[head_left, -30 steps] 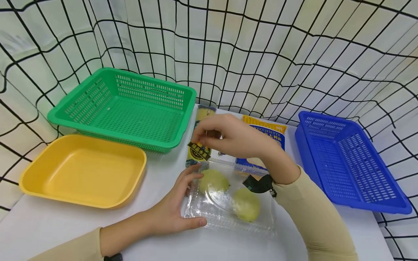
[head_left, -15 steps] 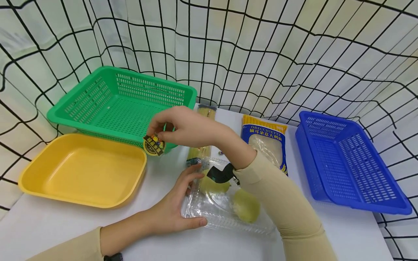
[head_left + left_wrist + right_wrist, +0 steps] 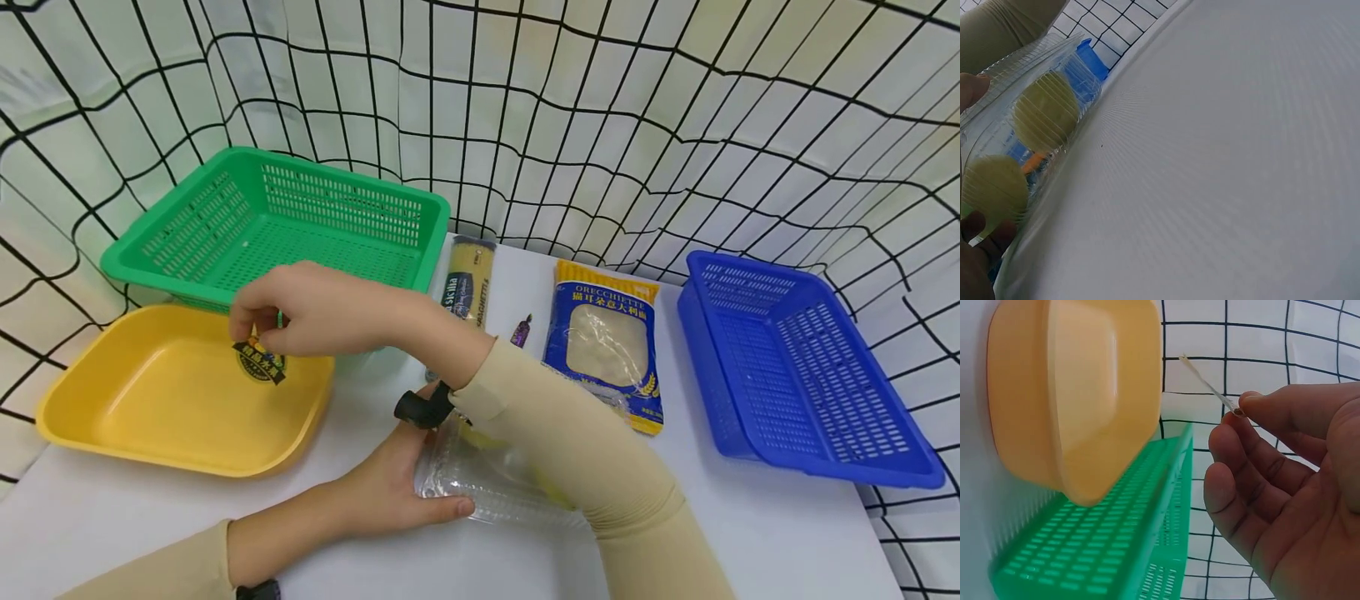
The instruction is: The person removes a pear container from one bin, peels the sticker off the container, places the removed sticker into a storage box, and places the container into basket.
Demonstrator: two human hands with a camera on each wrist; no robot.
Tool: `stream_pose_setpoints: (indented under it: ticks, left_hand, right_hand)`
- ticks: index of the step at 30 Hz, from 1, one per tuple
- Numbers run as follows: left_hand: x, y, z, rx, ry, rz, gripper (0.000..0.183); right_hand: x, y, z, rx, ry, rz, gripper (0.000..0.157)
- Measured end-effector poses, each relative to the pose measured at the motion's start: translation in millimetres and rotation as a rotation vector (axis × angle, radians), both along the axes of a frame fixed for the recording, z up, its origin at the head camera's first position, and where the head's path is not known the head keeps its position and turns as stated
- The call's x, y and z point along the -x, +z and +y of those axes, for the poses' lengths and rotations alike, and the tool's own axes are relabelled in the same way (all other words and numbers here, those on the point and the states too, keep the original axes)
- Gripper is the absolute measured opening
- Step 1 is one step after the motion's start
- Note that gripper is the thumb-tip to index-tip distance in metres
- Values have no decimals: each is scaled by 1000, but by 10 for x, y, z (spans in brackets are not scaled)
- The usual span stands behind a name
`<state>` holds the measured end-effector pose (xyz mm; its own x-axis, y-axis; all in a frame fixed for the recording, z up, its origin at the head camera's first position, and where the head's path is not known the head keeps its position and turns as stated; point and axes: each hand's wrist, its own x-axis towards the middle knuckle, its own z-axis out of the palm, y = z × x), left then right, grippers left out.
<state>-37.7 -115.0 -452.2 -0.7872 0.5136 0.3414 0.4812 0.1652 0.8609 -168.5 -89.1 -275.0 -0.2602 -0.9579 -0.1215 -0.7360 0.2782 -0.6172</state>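
My right hand [image 3: 300, 308] pinches a round black-and-gold fruit label [image 3: 260, 364] between thumb and fingertips, above the yellow basin [image 3: 172, 404]. In the right wrist view the label [image 3: 1207, 382] appears nearly edge-on as a thin pale strip. My left hand [image 3: 382, 492] grips the left end of a clear plastic clamshell box [image 3: 487, 497], thumb on the near side. Inside the box, the left wrist view shows two yellow-green round fruits [image 3: 1047, 112]. From the head camera, my right sleeve covers much of the box and most of my left fingers.
Behind the basin stands a green basket [image 3: 240, 158], and a blue basket [image 3: 795, 375] is at the right. A bag of orecchiette pasta [image 3: 607, 342], a pack of spaghetti [image 3: 469, 283] and a small purple item [image 3: 521, 332] lie beyond the box. Black wire mesh borders the table.
My right hand has carried the label leftward from above the box, past the green basket's front corner, to over the yellow basin. My left hand has stayed on the box.
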Motion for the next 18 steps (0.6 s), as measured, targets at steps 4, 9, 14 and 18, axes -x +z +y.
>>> stream_pose_setpoints:
  ticks: [4, 9, 14, 18]
  left_hand:
    - [-11, 1, 2, 29, 13, -6, 123]
    - [-16, -18, -9, 47, 14, 4, 115]
    - [-30, -24, -25, 77, 27, -15, 113]
    - [-39, 0, -27, 98, 35, -43, 117]
  right_hand:
    - [21, -80, -131, -52, -17, 2, 23]
    - [10, -123, -236, -84, -11, 8, 23]
    - [-18, -146, -312, -119, -4, 4, 21]
    - [-15, -167, -336, -130, -14, 4, 21]
